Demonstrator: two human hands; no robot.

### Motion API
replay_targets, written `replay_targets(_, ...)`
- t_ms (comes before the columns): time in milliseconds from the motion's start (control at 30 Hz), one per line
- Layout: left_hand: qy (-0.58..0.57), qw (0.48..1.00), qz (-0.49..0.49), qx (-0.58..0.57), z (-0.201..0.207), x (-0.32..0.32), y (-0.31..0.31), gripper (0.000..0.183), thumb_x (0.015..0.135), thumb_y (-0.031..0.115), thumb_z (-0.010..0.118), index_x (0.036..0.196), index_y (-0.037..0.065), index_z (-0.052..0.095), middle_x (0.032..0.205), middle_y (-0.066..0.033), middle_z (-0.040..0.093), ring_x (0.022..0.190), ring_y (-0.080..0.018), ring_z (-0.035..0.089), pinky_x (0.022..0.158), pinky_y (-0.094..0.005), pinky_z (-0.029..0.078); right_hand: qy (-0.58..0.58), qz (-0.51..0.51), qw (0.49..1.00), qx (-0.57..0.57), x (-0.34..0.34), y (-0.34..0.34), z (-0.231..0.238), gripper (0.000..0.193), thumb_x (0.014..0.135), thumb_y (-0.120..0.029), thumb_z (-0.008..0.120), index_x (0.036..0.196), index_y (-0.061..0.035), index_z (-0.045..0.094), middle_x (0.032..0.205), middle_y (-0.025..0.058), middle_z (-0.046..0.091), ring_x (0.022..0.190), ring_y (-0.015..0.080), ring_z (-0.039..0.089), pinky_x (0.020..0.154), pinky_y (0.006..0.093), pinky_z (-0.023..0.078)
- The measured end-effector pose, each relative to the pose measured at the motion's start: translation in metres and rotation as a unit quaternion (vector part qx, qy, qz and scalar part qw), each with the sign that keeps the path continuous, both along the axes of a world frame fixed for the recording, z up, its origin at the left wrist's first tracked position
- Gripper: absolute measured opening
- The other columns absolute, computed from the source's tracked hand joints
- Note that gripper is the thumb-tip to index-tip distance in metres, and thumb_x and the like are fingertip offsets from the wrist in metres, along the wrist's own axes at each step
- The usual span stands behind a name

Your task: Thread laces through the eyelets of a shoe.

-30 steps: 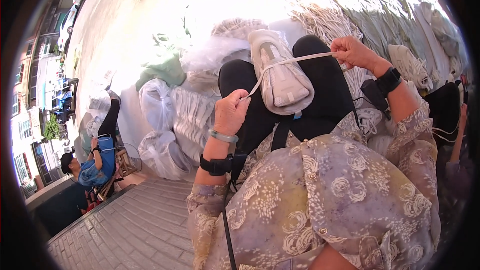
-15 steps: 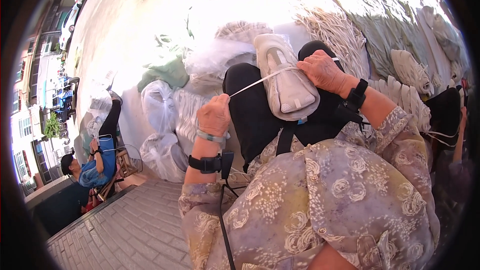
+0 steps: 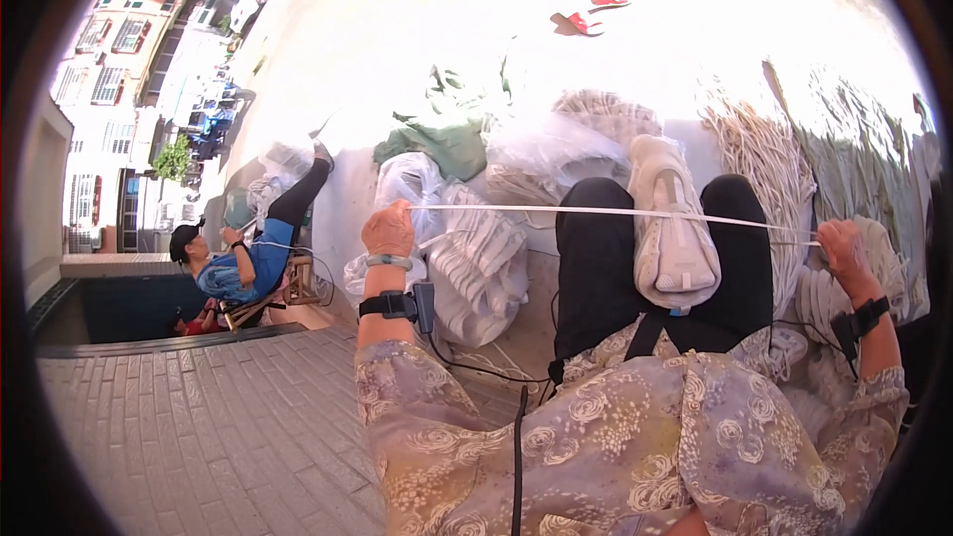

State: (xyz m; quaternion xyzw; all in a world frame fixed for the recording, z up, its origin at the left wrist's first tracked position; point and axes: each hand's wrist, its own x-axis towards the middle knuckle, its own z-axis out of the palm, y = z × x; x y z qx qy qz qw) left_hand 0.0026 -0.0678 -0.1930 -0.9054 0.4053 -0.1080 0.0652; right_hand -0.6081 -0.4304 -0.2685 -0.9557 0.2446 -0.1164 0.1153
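A pale beige shoe [image 3: 678,263] rests on my lap between my black-trousered knees, its heel toward me. A long white shoelace [image 3: 516,207] runs through or over the top of the shoe and is stretched nearly straight out to both sides. My left hand [image 3: 388,230] is closed on one end, well to the left of my knee. Far out on the right, my right hand [image 3: 844,250] pinches the other end; two strands show near it. Whether the lace is knotted at the shoe is too small to tell.
Clear bags of pale shoe parts [image 3: 472,268] lie left of my knees, with a green bag [image 3: 447,144] beyond. A bundle of white laces [image 3: 759,159] lies at right. Red slippers [image 3: 578,24] sit on the far ground. A seated person in blue [image 3: 243,263] works at the left.
My hands have spread far apart, drawing the lace out to both sides. My right hand has left the shoe and moved right. The view has shifted, with things appearing farther right.
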Motion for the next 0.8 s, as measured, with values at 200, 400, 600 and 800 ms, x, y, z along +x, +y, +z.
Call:
replay_targets(200,0.097,0.994,-0.045,0.024,0.048,-0.007,-0.036,0.018,0.082,0.026,0.054,0.085,0.015,0.068,0.075,-0.0124,0.065,0.077,-0.0321,0.061,0.071,-0.0412,0.047,0.000,0.008,1.000,0.024,-0.002,0.007,-0.008,0.007,0.078,-0.006,0.053,0.074,-0.0022,0.049,0.067,0.0135,0.047,0.066,0.0330,0.048,0.062,0.0394,0.036)
replay_targets(400,0.098,0.991,-0.056,0.071,0.056,0.006,-0.045,0.017,0.082,0.025,0.054,0.084,0.016,0.068,0.078,-0.0085,0.066,0.080,-0.0282,0.062,0.074,-0.0406,0.047,-0.046,-0.096,0.984,0.145,-0.006,0.013,-0.018,0.015,0.078,-0.009,0.056,0.069,0.0005,0.050,0.062,0.0179,0.048,0.059,0.0356,0.051,0.053,0.0395,0.037)
replay_targets(600,0.098,0.990,-0.070,0.080,0.049,0.012,-0.017,0.019,0.083,0.027,0.050,0.083,0.017,0.066,0.077,-0.0109,0.064,0.081,-0.0307,0.062,0.071,-0.0426,0.048,-0.018,-0.097,0.989,0.112,-0.007,0.025,-0.027,0.017,0.073,-0.013,0.061,0.063,-0.0014,0.054,0.060,0.0182,0.053,0.059,0.0370,0.055,0.052,0.0424,0.040)
replay_targets(800,0.017,0.994,-0.110,0.023,0.059,0.019,-0.004,0.017,0.083,0.023,0.050,0.083,0.014,0.064,0.073,-0.0115,0.064,0.072,-0.0314,0.063,0.064,-0.0436,0.049,-0.007,-0.105,0.987,0.123,-0.013,0.032,-0.008,0.021,0.075,-0.019,0.060,0.064,-0.0011,0.056,0.059,0.0176,0.053,0.060,0.0378,0.055,0.054,0.0426,0.042)
